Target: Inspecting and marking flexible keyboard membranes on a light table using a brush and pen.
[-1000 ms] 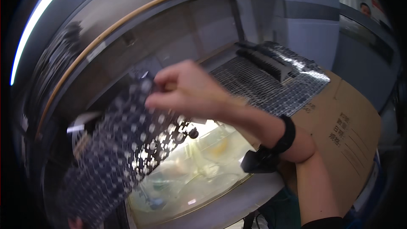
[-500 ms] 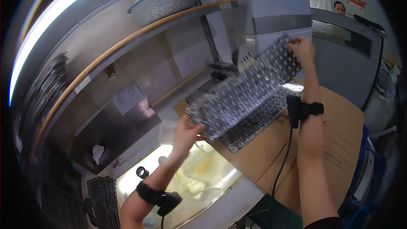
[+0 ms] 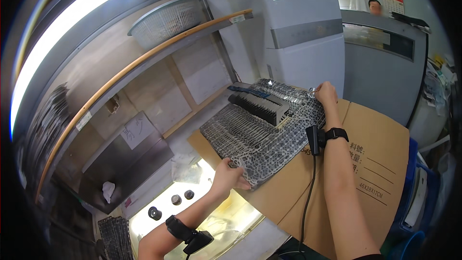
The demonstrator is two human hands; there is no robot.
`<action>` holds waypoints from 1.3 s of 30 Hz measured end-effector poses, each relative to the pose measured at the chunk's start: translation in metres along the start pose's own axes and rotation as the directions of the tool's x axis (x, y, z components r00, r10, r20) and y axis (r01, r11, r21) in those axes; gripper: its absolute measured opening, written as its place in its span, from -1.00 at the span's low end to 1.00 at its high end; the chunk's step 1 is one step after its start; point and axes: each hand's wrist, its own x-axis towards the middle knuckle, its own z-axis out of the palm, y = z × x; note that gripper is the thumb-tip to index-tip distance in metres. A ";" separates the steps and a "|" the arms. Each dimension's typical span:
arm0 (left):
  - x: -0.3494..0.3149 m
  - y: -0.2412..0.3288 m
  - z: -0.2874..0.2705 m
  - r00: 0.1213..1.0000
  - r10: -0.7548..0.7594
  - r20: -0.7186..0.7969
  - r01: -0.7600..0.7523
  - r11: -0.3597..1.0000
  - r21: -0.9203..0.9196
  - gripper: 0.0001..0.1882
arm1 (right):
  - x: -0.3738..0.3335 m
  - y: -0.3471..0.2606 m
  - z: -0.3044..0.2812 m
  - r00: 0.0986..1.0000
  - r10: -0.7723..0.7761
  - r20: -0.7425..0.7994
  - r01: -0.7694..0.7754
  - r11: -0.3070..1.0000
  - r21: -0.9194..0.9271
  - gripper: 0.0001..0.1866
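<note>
Reaches both forearms over a brown cardboard sheet (image 3: 380, 163) and holds a grey-and-black lace-patterned sheet (image 3: 291, 147) lengthwise between two bare hands, atop dark ridged mesh layers (image 3: 231, 132) lying on the cardboard. Keeps the left hand (image 3: 230, 179) at the near left end, thumb and forefinger spread apart along the edge and touching it; cannot tell from this angle of any pinch there. Pinches the far right corner with the right hand (image 3: 328, 94), fingertips drawn together on the glossy edge. Has a black toothed block (image 3: 257, 108) resting on the mesh layers, just beyond the patterned sheet's long side. Wears a black strapped device on each wrist, with a dark cable (image 3: 306, 202) hanging from the right one. Shows, beneath and beside the left forearm, a glowing light panel (image 3: 236, 212) bearing three small dark round pieces (image 3: 176, 199), and near its left end a dark patterned bundle (image 3: 115, 236). Displays farther off a pale perforated basket (image 3: 166, 24) on a wood-edged shelf (image 3: 144, 50), a crumpled white tissue (image 3: 108, 191) on a dark panel (image 3: 139, 156), and a person (image 3: 375, 6) partly hidden behind a grey partition (image 3: 385, 72)
</note>
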 end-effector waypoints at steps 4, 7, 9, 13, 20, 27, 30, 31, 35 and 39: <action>-0.004 -0.002 0.000 1.000 0.014 0.020 -0.013 0.999 -0.030 -0.16 | 0.004 0.008 0.008 0.998 -0.014 -0.064 0.014 1.000 0.012 -0.84; -0.005 -0.004 0.000 0.997 0.035 0.063 -0.033 0.999 -0.037 -0.15 | 0.006 0.011 0.011 0.997 -0.006 -0.081 0.007 1.000 0.018 -0.83; -0.005 -0.004 0.001 0.997 0.051 0.066 -0.052 0.998 0.020 -0.18 | 0.004 0.012 0.011 0.996 0.013 -0.092 -0.011 1.000 0.023 -0.82; -0.008 -0.004 0.000 0.997 0.056 0.053 -0.058 0.997 0.043 -0.18 | -0.001 0.007 0.007 0.998 -0.002 -0.058 0.002 1.000 0.007 -0.79; -0.006 -0.005 0.001 0.996 0.075 0.053 -0.082 0.985 0.149 -0.14 | 0.001 0.013 0.013 0.995 -0.037 -0.096 0.033 0.999 -0.041 -0.76; 0.000 -0.013 -0.003 0.992 0.123 0.020 -0.124 0.960 0.253 -0.18 | 0.006 0.013 0.020 0.992 -0.062 -0.113 0.053 0.996 -0.078 -0.78; 0.002 -0.010 -0.001 0.991 0.132 0.032 -0.136 0.948 0.288 -0.15 | 0.004 0.012 0.019 0.995 -0.047 -0.087 0.041 0.997 -0.072 -0.77; -0.001 -0.004 0.001 0.997 0.054 0.051 -0.066 0.964 0.256 -0.11 | -0.004 0.007 0.012 0.997 -0.061 -0.055 0.056 0.994 -0.094 -0.78; 0.001 -0.004 0.000 0.996 0.084 0.040 -0.092 0.944 0.316 -0.12 | -0.014 -0.002 0.000 0.998 -0.058 -0.014 0.056 0.993 -0.107 -0.77; -0.002 0.004 0.000 0.995 0.072 0.068 -0.095 0.893 0.441 -0.17 | -0.016 -0.005 -0.006 0.991 -0.109 -0.078 0.102 0.991 -0.082 -0.77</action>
